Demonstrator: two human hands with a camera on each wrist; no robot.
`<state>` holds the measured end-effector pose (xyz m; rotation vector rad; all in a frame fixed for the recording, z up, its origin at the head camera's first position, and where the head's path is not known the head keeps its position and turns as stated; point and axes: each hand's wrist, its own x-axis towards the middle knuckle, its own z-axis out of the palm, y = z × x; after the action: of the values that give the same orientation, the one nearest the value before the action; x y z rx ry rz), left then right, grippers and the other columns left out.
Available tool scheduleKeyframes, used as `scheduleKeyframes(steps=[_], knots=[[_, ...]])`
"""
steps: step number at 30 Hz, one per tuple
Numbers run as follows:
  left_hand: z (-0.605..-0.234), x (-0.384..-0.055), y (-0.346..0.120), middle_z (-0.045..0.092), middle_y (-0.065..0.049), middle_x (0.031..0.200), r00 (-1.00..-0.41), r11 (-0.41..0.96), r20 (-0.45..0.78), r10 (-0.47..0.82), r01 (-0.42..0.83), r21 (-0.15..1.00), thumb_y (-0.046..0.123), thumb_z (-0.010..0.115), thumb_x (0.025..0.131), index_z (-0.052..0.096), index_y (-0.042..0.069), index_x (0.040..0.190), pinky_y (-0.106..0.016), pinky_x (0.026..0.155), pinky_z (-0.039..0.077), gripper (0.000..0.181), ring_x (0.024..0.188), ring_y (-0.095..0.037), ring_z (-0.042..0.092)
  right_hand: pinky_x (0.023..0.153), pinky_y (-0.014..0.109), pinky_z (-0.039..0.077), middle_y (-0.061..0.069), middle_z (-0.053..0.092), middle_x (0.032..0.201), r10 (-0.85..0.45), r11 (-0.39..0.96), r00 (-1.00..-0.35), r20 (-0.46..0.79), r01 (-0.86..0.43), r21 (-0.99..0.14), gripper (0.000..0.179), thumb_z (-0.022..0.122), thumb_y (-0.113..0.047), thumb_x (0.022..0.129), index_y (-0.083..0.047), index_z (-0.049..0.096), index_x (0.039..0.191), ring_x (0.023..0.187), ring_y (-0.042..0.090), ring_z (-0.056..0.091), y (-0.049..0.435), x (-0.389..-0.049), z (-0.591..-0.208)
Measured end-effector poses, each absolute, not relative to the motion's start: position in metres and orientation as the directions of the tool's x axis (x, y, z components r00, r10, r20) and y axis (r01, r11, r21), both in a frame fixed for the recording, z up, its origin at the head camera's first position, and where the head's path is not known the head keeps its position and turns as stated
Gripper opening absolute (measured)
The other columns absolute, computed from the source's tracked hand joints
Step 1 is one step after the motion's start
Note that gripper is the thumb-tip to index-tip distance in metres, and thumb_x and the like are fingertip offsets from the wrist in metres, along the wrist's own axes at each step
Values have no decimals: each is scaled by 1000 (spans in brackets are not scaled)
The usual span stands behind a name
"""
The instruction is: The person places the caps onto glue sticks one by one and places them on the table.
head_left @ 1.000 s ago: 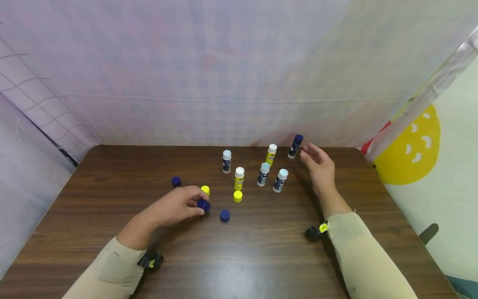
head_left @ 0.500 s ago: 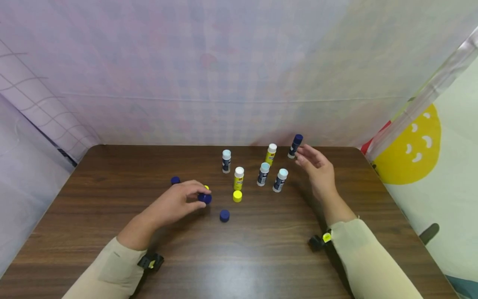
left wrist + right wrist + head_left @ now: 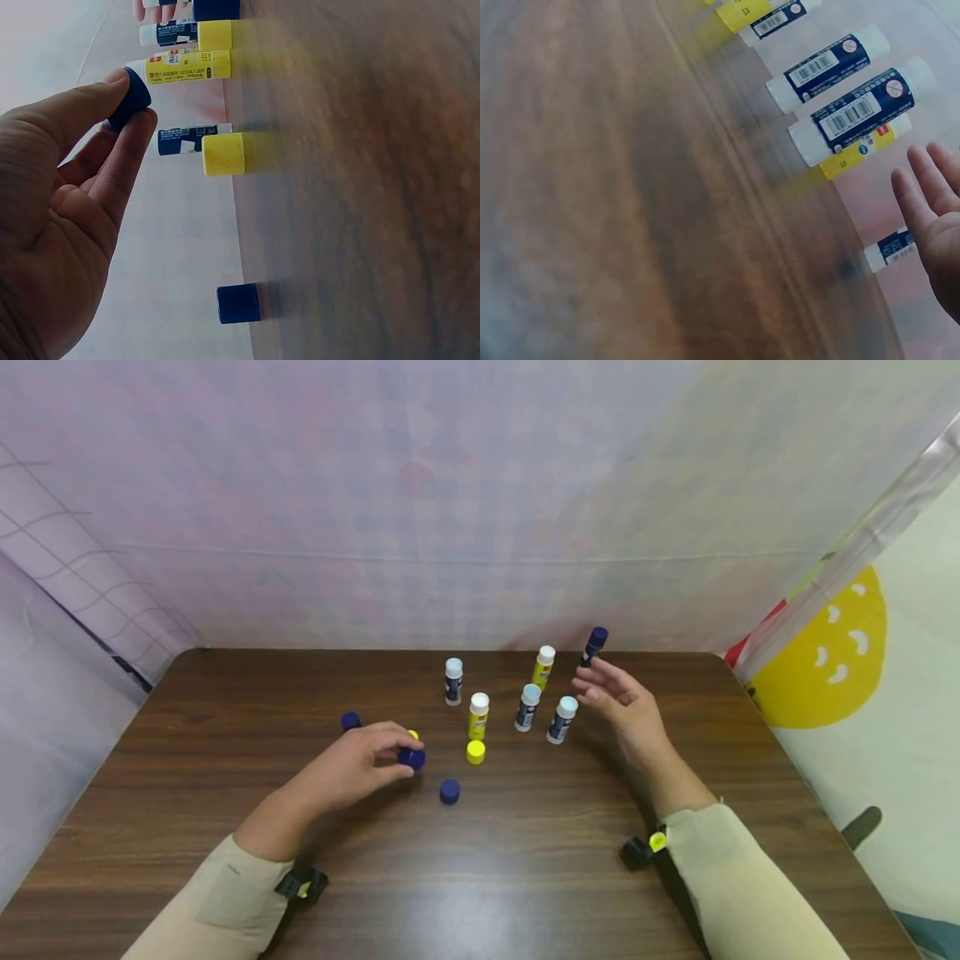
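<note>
My left hand [image 3: 352, 766] pinches a dark blue cap [image 3: 133, 99] between thumb and fingers, raised off the table in the left wrist view. My right hand [image 3: 626, 712] holds nothing; its fingers are loosely spread beside the dark blue glue stick [image 3: 564, 720] nearest it, which stands upright with its cap off. Behind those fingers a capped dark blue glue stick [image 3: 597, 639] is partly hidden. Two more uncapped blue glue sticks and two yellow ones, such as this yellow glue stick [image 3: 478, 718], stand upright around the middle.
A yellow cap [image 3: 476, 752] and a blue cap [image 3: 449, 792] lie on the wooden table [image 3: 480, 877] between my hands. Another blue cap [image 3: 350, 721] is behind my left hand, and a yellow cap [image 3: 223, 154] is mostly hidden by it. A curtain [image 3: 450, 527] hangs behind the table.
My left hand has lifted the blue cap slightly and moved it away from me. My right hand has shifted left from the capped blue glue stick toward the uncapped one.
</note>
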<state>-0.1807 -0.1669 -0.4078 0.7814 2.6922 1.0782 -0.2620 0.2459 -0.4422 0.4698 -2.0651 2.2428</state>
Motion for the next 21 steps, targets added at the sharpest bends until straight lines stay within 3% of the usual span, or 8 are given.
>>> scheduleKeyframes(steps=[14,21], knots=[[-407,-180,-166,70,-8,122,-854,616,67,515,423,665,10,77,94,73,5,123,-34,94,62,29,110,-22,72,100,23,56,-2,73,127,-302,-47,-935,189,-183,-982,49,64,1,101,8,48,147,116,10,70,245,-262,-448],[-407,-180,-165,69,-8,122,-854,614,69,516,425,665,10,77,95,73,6,123,-34,94,62,29,110,-22,71,96,23,59,5,73,129,-350,17,-927,134,-149,-989,50,68,0,98,9,50,144,113,9,70,243,-262,-449]])
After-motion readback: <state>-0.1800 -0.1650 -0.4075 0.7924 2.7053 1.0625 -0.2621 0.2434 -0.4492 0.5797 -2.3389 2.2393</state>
